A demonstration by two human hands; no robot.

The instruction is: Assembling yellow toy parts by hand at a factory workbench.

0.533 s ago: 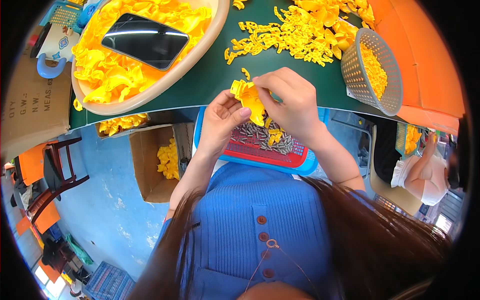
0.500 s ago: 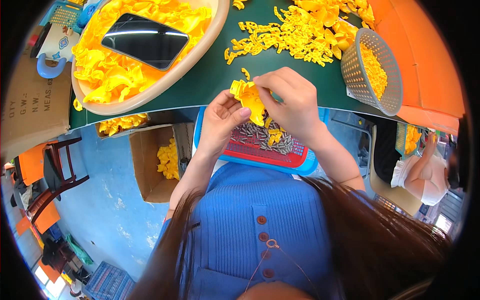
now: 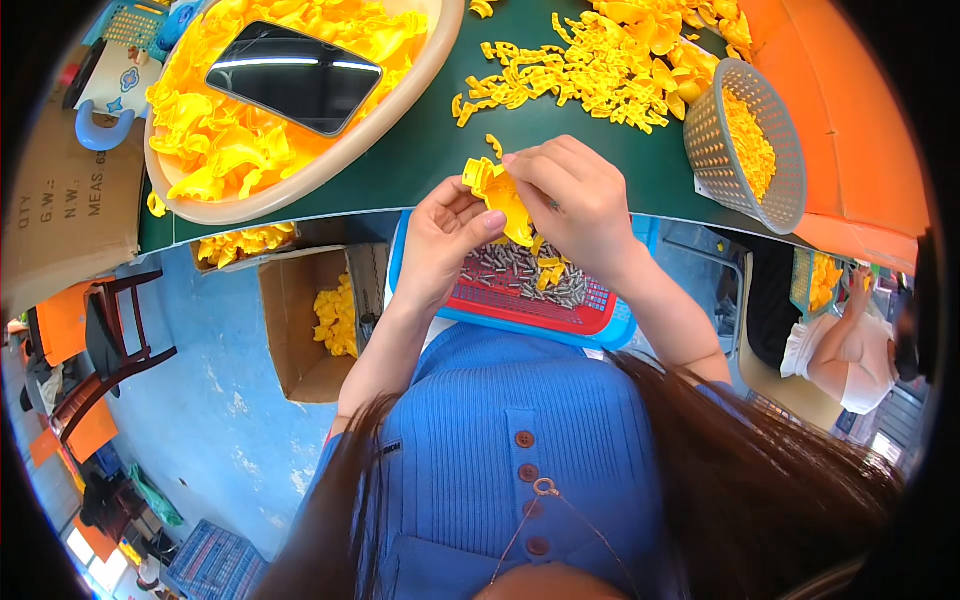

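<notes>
Half a second back your hands sat in almost the same spot, and they still do: the only change you can read is a small turn of the yellow plastic piece between them, so the handling is continuing on the same part rather than moving to a new one. Your left hand cups the piece from below with the fingers partly curled and the thumb pressed toward it; your right hand is closed over its top, fingertips pinching the upper edge. The piece sits just above the red tray, which rests in a blue tray in your lap at the edge of the green table. One piece is in your hands. In the red tray lie many small grey metal pins, too many and too small to count, with a few yellow bits among them. On the table you have one beige oval basin full of yellow pieces with one dark phone lying on top, one grey mesh basket holding more yellow parts, and one loose heap of yellow parts between them. Below the table edge stands one open cardboard box with yellow pieces inside. One other person sits at the far right, well apart from you.
</notes>
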